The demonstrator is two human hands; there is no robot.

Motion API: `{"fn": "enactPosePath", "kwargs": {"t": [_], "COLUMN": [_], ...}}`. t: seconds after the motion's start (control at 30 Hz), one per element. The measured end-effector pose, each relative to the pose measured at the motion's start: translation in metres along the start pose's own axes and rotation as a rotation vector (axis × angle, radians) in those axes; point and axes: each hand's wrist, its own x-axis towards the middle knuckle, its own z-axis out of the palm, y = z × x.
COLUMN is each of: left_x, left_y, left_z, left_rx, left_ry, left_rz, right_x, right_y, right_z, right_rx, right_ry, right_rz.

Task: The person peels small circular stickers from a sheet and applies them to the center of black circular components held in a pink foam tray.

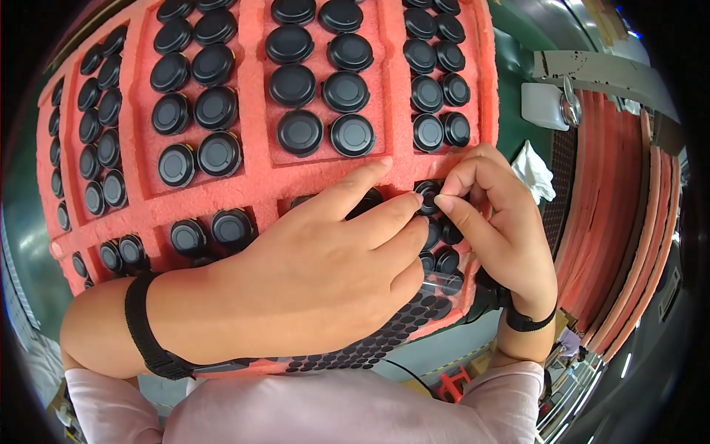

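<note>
A pink foam tray (pixel 253 81) lies before me, its compartments holding rows of black round capped parts (pixel 299 133) that look like lens pieces. My left hand (pixel 325 251) reaches across the near compartments with its fingers apart. Its index finger rests on a foam divider, and its middle fingertip touches a black round part (pixel 427 198) at the right. At that same part my right hand (pixel 510 229) is closed in a pinch; whatever lies between thumb and finger is too small to make out. A clear sheet with black round dots (pixel 362 340) lies along the near edge, partly under my left forearm.
Beyond the tray's right side, a white bottle (pixel 543 105) and a crumpled white cloth (pixel 532 174) sit on the green table (pixel 510 33). Stacked pink foam trays (pixel 603 222) stand further right. A red stool (pixel 452 385) is on the floor below.
</note>
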Motion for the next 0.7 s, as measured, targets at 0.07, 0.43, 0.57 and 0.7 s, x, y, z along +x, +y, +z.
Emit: {"fn": "enactPosePath", "kwargs": {"t": [0.07, 0.43, 0.57, 0.7], "left_x": [0.0005, -0.0006, -0.0003, -0.0001], "left_y": [0.0003, 0.0009, 0.0005, 0.0005], "left_z": [0.0026, 0.0059, 0.0072, 0.0064], "left_rx": [-0.009, -0.005, -0.013, -0.013], "left_ry": [0.028, 0.066, 0.072, 0.067], "left_rz": [0.002, -0.011, -0.009, -0.01], "right_x": [-0.001, 0.0006, 0.0011, 0.0013], "right_y": [-0.0016, -0.0013, -0.0001, -0.0024], "right_z": [0.0002, 0.0038, 0.0045, 0.0057], "right_rx": [-0.01, -0.05, -0.096, -0.114], "right_ry": [-0.002, 0.011, 0.024, 0.032], "right_rz": [0.016, 0.026, 0.004, 0.008]}}
